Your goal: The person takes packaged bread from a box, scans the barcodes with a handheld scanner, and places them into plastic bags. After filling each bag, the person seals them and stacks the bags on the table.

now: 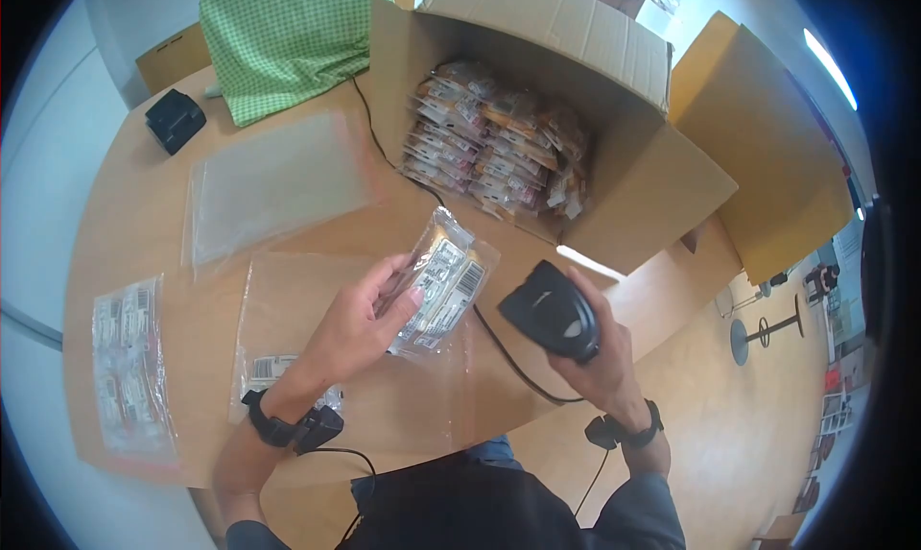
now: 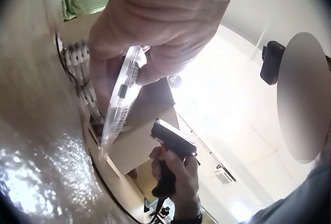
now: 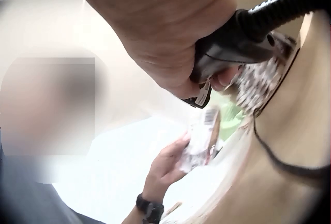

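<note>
My left hand [image 1: 357, 327] pinches a clear plastic packet [image 1: 443, 283], thumb on its front. White labels with barcodes cover the packet's upper face, and something yellowish shows inside. Seen edge-on in the left wrist view, the packet [image 2: 122, 99] sits between thumb and fingers. A black barcode scanner [image 1: 549, 310] is gripped in my right hand [image 1: 606, 363], its head turned toward the packet a short way off. The right wrist view shows fingers wrapped around the scanner's handle [image 3: 222, 53]. Below my left hand lies a large clear bag [image 1: 288, 296] with a labelled packet [image 1: 273, 366] in it.
An open cardboard box [image 1: 662, 180] on its side holds stacked labelled packets [image 1: 494, 152]. Flat clear bags [image 1: 278, 185] lie at the back left. A filled bag [image 1: 132, 372] is at the left edge. Behind are a black device [image 1: 176, 120] and green checked cloth [image 1: 288, 41]. A cable [image 1: 513, 363] crosses the table.
</note>
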The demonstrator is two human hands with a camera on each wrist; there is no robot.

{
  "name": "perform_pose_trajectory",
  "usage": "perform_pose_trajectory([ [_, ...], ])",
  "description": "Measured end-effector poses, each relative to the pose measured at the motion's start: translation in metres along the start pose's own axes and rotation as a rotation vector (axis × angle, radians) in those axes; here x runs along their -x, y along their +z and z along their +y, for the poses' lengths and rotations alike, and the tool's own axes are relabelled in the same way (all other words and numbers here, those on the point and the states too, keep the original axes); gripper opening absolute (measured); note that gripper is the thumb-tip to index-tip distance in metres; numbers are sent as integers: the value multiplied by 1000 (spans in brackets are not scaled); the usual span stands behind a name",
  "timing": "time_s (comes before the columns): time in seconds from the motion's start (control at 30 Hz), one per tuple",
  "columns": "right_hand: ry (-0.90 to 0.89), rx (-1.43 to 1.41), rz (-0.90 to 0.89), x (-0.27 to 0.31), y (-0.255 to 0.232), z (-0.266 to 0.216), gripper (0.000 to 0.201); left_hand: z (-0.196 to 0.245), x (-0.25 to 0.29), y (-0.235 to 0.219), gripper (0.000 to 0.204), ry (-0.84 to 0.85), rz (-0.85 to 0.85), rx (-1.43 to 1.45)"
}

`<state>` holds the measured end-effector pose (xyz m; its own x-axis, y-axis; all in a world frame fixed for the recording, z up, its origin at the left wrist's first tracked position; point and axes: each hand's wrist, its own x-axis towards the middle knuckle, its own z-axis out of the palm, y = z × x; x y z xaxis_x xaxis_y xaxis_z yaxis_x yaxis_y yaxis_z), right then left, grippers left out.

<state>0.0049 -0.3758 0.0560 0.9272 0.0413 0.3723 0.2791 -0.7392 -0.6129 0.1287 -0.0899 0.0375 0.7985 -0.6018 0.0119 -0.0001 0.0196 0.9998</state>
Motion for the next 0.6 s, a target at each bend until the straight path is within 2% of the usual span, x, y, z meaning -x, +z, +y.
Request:
perform_pose_trajectory([
  [0.03,14,-4,4,-1,3,-7,83,0,0,1,47,6,-4,8],
  [0.1,-47,-42,-99,-10,6,-13,88,0,0,1,48,12,-12,13],
  [0.2,7,-54,-174,-13,13,-11,92,1,2,0,47,11,-18,-9],
  [0.43,-22,-88,-200,-16,17,-6,89,2,4,4,49,7,-3,17],
  [0.5,152,-79,-126,-13,14,3,84,2,7,5,49,11,4,5],
  [0.6,304,-2,-79,-17,1,34,75,10,17,3,50,-74,99,125],
])
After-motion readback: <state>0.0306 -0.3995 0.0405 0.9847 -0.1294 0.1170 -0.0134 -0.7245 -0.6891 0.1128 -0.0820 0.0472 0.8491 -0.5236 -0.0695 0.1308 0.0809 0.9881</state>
